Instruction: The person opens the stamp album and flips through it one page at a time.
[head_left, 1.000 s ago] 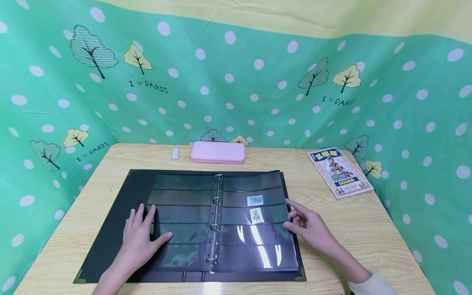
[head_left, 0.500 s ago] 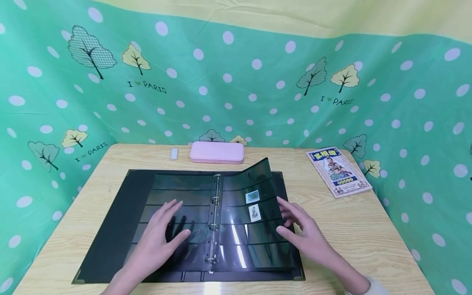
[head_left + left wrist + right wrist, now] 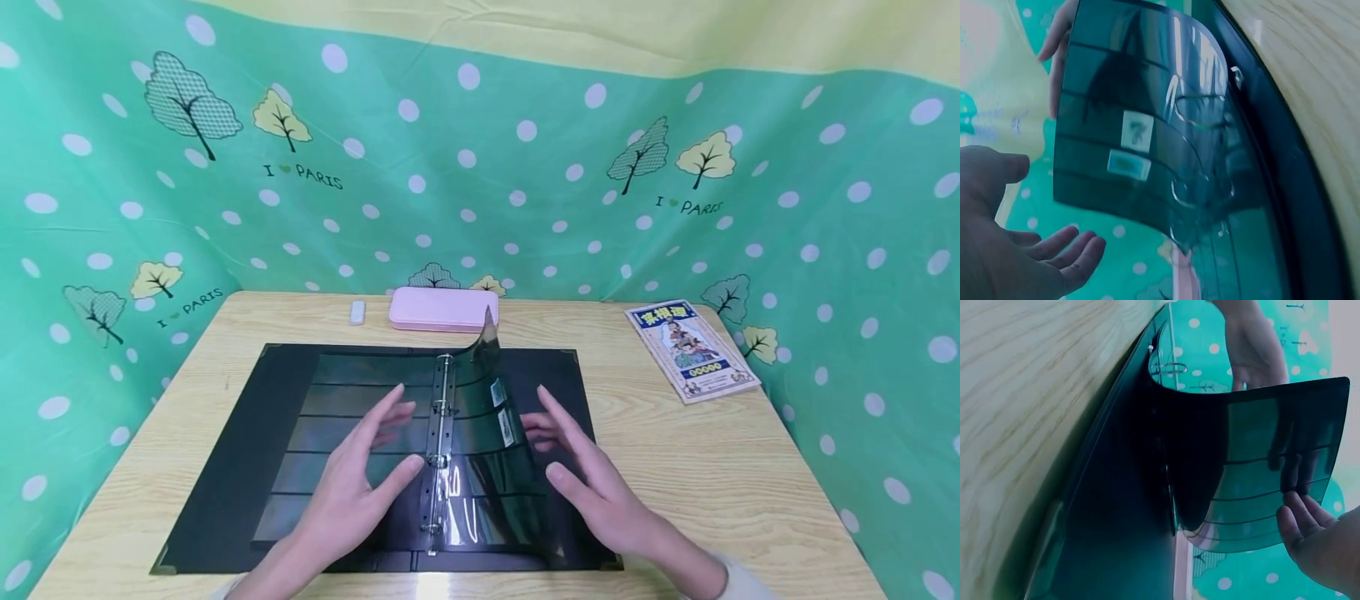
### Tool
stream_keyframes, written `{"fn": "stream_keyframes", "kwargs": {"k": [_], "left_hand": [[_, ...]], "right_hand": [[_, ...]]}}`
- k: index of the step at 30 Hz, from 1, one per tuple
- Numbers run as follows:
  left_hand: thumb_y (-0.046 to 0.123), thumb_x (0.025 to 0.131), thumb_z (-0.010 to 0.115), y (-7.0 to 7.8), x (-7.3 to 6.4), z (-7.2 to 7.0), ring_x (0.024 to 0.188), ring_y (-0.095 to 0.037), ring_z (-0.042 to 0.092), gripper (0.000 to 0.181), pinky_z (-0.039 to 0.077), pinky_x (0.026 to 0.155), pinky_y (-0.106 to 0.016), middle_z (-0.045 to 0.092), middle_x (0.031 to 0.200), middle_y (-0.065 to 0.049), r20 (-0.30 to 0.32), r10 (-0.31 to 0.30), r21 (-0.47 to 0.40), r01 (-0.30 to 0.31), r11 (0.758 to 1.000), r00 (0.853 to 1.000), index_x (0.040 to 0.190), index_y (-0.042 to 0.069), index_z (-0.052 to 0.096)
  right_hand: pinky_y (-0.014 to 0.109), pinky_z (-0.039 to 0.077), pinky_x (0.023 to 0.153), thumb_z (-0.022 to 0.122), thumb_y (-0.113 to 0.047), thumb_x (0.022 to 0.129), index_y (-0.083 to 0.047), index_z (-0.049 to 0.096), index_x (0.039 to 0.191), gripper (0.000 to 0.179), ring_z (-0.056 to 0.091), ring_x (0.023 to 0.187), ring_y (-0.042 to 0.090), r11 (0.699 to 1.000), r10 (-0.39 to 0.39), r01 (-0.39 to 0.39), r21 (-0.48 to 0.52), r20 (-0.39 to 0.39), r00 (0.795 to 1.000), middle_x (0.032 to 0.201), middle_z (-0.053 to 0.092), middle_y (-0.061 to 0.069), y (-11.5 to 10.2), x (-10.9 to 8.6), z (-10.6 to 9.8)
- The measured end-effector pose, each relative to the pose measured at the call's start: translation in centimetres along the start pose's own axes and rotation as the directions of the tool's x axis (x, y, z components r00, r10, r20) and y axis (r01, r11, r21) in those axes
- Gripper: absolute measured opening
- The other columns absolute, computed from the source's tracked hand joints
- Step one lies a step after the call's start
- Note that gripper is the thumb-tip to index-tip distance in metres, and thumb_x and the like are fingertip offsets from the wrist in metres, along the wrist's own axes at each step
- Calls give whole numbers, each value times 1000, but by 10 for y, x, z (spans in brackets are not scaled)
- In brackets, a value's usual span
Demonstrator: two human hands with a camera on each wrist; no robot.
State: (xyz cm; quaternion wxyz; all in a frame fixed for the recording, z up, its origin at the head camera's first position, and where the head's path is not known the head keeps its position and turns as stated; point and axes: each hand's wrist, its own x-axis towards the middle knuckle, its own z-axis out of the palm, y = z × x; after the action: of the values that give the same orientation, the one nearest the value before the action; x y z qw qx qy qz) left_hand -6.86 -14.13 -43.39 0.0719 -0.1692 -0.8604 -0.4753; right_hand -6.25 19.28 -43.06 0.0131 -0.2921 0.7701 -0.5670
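Observation:
A black ring-binder stamp album (image 3: 217,475) lies spread on the table. Its clear dark pocket page (image 3: 480,467) stands lifted and curved, still on the metal rings (image 3: 437,460). Two stamps sit in this page, a bluish stamp (image 3: 498,392) above a pale stamp (image 3: 506,427). My right hand (image 3: 603,496) has its fingertips against the back of the page in the right wrist view, thumb apart. My left hand (image 3: 348,492) hovers over the left-side page (image 3: 300,454), fingers spread and holding nothing. The left wrist view also shows the raised page (image 3: 1104,81) apart from the left hand.
A pink case (image 3: 442,308) stands behind the album, with a small pale block (image 3: 357,312) left of it. A colourful booklet (image 3: 690,350) lies at the table's right rear. A green dotted curtain (image 3: 480,192) surrounds the table (image 3: 720,467).
The right-side page has risen from nearly flat and swung left toward the rings, the right hand moving left with it. My left hand has left the left cover area and moved right.

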Motion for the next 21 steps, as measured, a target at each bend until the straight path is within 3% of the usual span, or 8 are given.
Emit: {"fn": "stream_keyframes", "kwargs": {"k": [5,10,16,21], "left_hand": [[24,109,74,10,5,9,139,-25,64,81,57,111,-42,62,159,-2,60,9,-103,-3,995,998,177,29,29],[26,108,74,21,7,20,138,-30,64,96,58,110,-41,59,160,-4,123,-31,-206,56,977,992,179,37,10],[27,106,77,30,5,30,140,-35,63,113,61,105,-42,52,165,-18,178,-77,-320,131,938,981,177,40,-10],[30,103,81,37,1,32,139,-40,63,118,62,103,-50,45,167,-28,195,-131,-327,190,926,972,177,40,-12]], "right_hand": [[34,44,122,35,7,112,-18,7,180,78,58,145,26,998,-36,33,57,53,998,162,55,20,-4,4,8],[36,37,129,24,-5,119,-15,-1,180,67,56,149,30,987,-100,85,139,110,989,163,53,19,-6,6,14],[38,22,134,2,-38,121,-13,-17,177,64,45,160,35,962,-155,101,255,202,967,179,32,22,-7,8,19],[39,18,136,-7,-54,116,-15,-23,175,72,34,166,34,948,-172,87,307,264,949,184,19,20,-4,9,22]]}}
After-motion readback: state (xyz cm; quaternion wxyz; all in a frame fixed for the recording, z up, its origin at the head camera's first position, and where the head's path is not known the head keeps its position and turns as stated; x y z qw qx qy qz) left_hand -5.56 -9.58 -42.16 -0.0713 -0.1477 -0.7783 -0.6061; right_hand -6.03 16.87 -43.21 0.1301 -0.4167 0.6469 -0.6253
